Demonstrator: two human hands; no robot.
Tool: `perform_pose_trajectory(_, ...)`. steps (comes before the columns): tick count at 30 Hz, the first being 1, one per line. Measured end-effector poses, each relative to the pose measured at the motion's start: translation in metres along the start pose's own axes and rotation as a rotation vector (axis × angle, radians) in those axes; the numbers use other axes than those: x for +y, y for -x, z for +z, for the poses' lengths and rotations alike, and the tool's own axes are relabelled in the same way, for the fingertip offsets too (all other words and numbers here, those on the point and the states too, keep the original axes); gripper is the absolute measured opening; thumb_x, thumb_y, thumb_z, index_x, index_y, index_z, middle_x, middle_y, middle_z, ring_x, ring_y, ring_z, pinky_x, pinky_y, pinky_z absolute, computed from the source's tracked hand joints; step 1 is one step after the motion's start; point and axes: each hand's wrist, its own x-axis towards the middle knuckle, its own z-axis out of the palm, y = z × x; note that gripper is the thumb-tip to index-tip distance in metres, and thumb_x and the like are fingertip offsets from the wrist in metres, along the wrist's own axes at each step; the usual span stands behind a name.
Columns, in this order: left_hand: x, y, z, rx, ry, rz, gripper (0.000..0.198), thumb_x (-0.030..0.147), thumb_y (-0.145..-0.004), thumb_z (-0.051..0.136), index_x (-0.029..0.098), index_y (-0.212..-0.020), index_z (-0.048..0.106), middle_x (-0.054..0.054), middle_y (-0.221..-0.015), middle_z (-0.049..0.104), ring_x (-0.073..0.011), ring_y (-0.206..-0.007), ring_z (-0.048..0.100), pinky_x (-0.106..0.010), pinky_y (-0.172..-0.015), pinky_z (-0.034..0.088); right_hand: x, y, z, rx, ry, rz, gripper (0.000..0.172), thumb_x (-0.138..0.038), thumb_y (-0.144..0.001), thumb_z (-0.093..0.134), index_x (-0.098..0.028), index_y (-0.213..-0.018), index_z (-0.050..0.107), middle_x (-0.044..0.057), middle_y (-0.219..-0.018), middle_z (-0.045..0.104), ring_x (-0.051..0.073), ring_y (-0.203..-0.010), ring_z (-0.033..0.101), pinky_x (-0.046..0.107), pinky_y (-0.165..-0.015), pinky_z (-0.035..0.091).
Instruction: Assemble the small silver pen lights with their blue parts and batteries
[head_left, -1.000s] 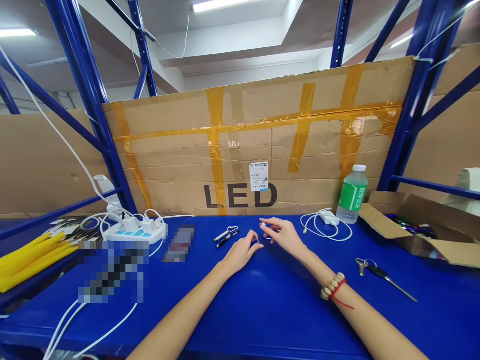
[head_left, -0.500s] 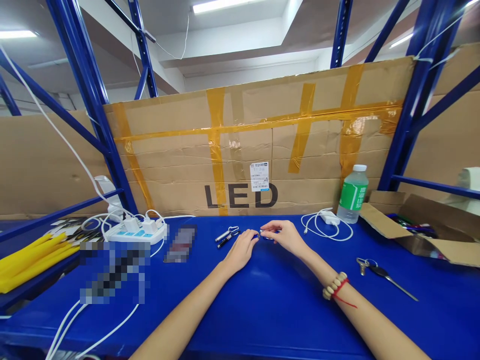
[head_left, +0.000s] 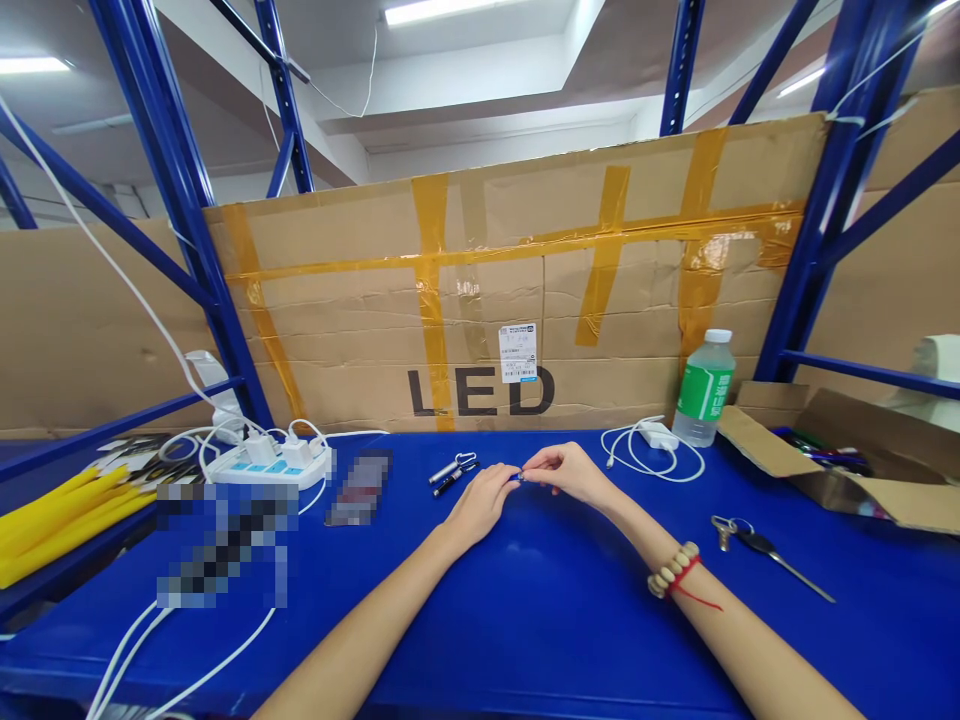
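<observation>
My left hand [head_left: 484,498] and my right hand [head_left: 571,470] meet over the middle of the blue bench [head_left: 525,620]. Both pinch one small blue part [head_left: 517,476] between their fingertips; it is too small to name. The right wrist wears a beaded bracelet with a red string [head_left: 675,575]. Two small silver and black pen-like pieces with a ring [head_left: 452,472] lie just left of my left hand.
A white power strip [head_left: 271,460] with plugs and white cables sits at left, beside yellow sticks [head_left: 64,520]. A water bottle [head_left: 705,388], a white charger with cable [head_left: 656,445], keys [head_left: 757,548] and an open cardboard box [head_left: 840,465] are at right. A taped LED carton [head_left: 510,300] stands behind.
My hands came together: the right fingers closed from spread into a pinch and the left hand moved up to meet them at the small blue part.
</observation>
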Motion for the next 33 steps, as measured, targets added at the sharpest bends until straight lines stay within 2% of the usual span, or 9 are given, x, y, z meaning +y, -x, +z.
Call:
perform_pose_trajectory(8, 0.004, 0.003, -0.001, -0.022, 0.023, 0.048, 0.026, 0.024, -0.091, 0.032, 0.018, -0.105, 0.053, -0.006, -0.097, 0.058, -0.017, -0.092, 0.052, -0.03, -0.085, 0.041, -0.002, 0.006, 0.001, -0.04, -0.089, 0.32, 0.03, -0.04, -0.052, 0.074, -0.013, -0.063, 0.065, 0.0, -0.056, 0.06, 0.005, -0.049, 0.051, 0.011, -0.037, 0.038)
perform_pose_trajectory(14, 0.005, 0.005, -0.002, -0.032, 0.028, 0.068, 0.025, 0.022, -0.091, 0.033, 0.015, -0.103, 0.053, -0.007, -0.098, 0.059, -0.0176, -0.093, 0.053, -0.031, -0.086, 0.042, -0.012, 0.013, 0.006, -0.081, -0.107, 0.395, 0.033, -0.043, -0.052, 0.074, -0.013, -0.055, 0.061, 0.001, -0.058, 0.06, 0.003, -0.047, 0.05, 0.009, -0.035, 0.037)
perform_pose_trajectory(19, 0.001, 0.004, 0.001, 0.019, 0.029, 0.01, 0.025, 0.021, -0.09, 0.033, 0.018, -0.108, 0.051, -0.006, -0.109, 0.057, -0.0167, -0.101, 0.052, -0.031, -0.09, 0.041, -0.011, 0.01, 0.014, 0.014, -0.109, 0.429, 0.036, -0.045, -0.051, 0.075, -0.014, -0.054, 0.058, 0.001, -0.057, 0.06, 0.004, -0.046, 0.051, 0.009, -0.033, 0.036)
perform_pose_trajectory(22, -0.001, 0.003, 0.005, 0.02, 0.006, -0.045, 0.024, 0.02, -0.089, 0.035, 0.018, -0.105, 0.052, -0.006, -0.108, 0.058, -0.0173, -0.1, 0.053, -0.031, -0.089, 0.042, -0.004, 0.006, 0.017, 0.062, -0.077, 0.378, 0.036, -0.045, -0.051, 0.075, -0.013, -0.056, 0.058, 0.0, -0.052, 0.058, 0.005, -0.043, 0.051, 0.01, -0.031, 0.037)
perform_pose_trajectory(26, -0.002, -0.001, 0.007, 0.03, 0.014, -0.089, 0.025, 0.021, -0.089, 0.034, 0.019, -0.106, 0.053, -0.006, -0.108, 0.058, -0.0173, -0.101, 0.053, -0.032, -0.09, 0.041, 0.003, 0.001, 0.013, 0.131, 0.019, 0.133, 0.036, -0.045, -0.055, 0.072, -0.014, -0.073, 0.064, 0.001, -0.056, 0.061, 0.008, -0.043, 0.053, 0.014, -0.031, 0.04)
perform_pose_trajectory(30, -0.002, -0.003, 0.006, 0.044, 0.052, -0.104, 0.026, 0.022, -0.09, 0.032, 0.02, -0.107, 0.052, -0.005, -0.108, 0.058, -0.0165, -0.101, 0.052, -0.031, -0.09, 0.041, 0.01, -0.001, 0.007, 0.097, 0.12, -0.026, 0.035, -0.045, -0.062, 0.066, -0.015, -0.079, 0.068, 0.001, -0.053, 0.06, 0.009, -0.041, 0.053, 0.015, -0.033, 0.04)
perform_pose_trajectory(33, -0.004, -0.004, 0.005, 0.044, 0.094, -0.13, 0.027, 0.023, -0.09, 0.031, 0.021, -0.106, 0.052, -0.004, -0.107, 0.058, -0.0155, -0.098, 0.053, -0.029, -0.088, 0.041, 0.015, -0.002, 0.005, 0.092, 0.176, -0.08, 0.033, -0.046, -0.063, 0.066, -0.016, -0.077, 0.069, 0.003, -0.068, 0.064, 0.009, -0.044, 0.055, 0.015, -0.033, 0.039)
